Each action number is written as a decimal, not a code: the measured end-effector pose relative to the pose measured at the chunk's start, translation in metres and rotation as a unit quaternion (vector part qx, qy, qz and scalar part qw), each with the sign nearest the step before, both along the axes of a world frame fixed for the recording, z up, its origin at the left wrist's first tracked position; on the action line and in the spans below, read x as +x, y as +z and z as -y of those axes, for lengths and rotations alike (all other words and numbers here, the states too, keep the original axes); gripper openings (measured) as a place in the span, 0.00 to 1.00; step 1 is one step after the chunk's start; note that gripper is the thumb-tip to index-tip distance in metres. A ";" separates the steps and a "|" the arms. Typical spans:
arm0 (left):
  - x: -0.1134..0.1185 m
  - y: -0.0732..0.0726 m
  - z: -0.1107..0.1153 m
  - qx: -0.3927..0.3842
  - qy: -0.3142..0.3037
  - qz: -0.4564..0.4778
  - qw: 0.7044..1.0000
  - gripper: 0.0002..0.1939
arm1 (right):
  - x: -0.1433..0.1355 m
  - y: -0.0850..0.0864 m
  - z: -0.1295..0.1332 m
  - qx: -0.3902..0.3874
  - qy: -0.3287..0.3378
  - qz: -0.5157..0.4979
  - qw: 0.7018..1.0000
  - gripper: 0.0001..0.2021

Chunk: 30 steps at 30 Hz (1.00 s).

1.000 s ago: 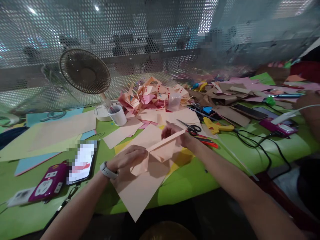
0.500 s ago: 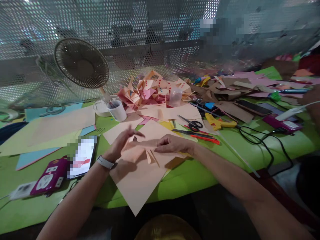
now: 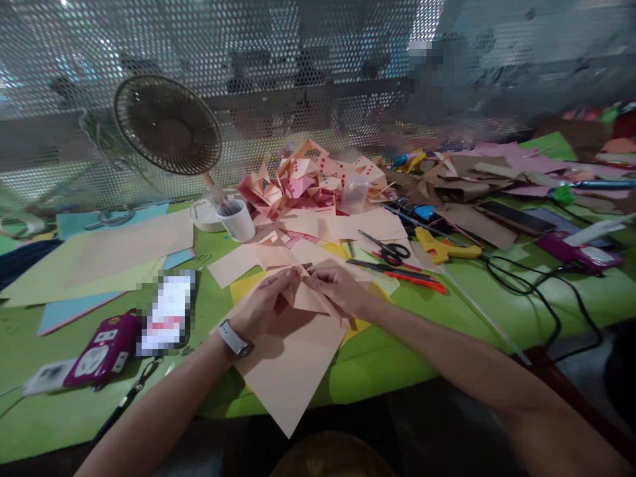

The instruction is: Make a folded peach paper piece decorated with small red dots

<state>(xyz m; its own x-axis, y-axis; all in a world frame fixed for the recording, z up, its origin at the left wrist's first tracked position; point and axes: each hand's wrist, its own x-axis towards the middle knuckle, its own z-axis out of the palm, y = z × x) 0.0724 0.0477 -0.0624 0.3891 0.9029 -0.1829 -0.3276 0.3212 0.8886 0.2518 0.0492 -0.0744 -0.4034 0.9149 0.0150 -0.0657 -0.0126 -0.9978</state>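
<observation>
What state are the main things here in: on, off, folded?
Peach paper: folded, in left hand and right hand
Near phone: screen lit
Far phone: no light showing
White cup: upright, not empty
Scissors: lying unheld
Yellow glue gun: lying unheld
Desk fan: cannot tell whether spinning

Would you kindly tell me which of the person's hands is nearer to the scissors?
Right. The right hand is to the left of the scissors and closer to the camera, on the folded paper; the left hand, also on that paper, lies farther left.
</observation>
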 end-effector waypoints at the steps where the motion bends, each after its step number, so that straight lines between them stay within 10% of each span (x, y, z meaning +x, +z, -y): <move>1: 0.000 -0.001 0.000 0.019 -0.001 -0.014 1.000 0.17 | -0.001 0.000 0.001 0.007 0.005 0.008 1.000 0.24; 8: 0.000 -0.001 0.005 0.071 0.014 -0.055 0.996 0.19 | -0.001 0.003 0.005 0.035 0.005 0.061 0.998 0.25; 17: -0.023 0.010 -0.021 0.057 0.112 -0.029 0.992 0.19 | 0.008 0.021 0.015 -0.118 0.180 0.125 0.969 0.28; 23: -0.026 0.012 -0.023 0.023 0.095 -0.040 0.994 0.18 | 0.021 0.017 0.006 0.267 -0.025 0.174 0.947 0.15; 30: -0.017 0.013 -0.011 0.031 0.019 -0.048 0.998 0.22 | 0.019 0.013 0.004 0.472 0.074 0.189 0.858 0.13</move>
<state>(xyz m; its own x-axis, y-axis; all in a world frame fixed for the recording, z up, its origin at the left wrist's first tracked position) 0.0554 0.0583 -0.0499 0.3379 0.9274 -0.1603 -0.2514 0.2531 0.9342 0.2711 0.0450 -0.0618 -0.6540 0.5047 0.5635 0.1971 0.8328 -0.5173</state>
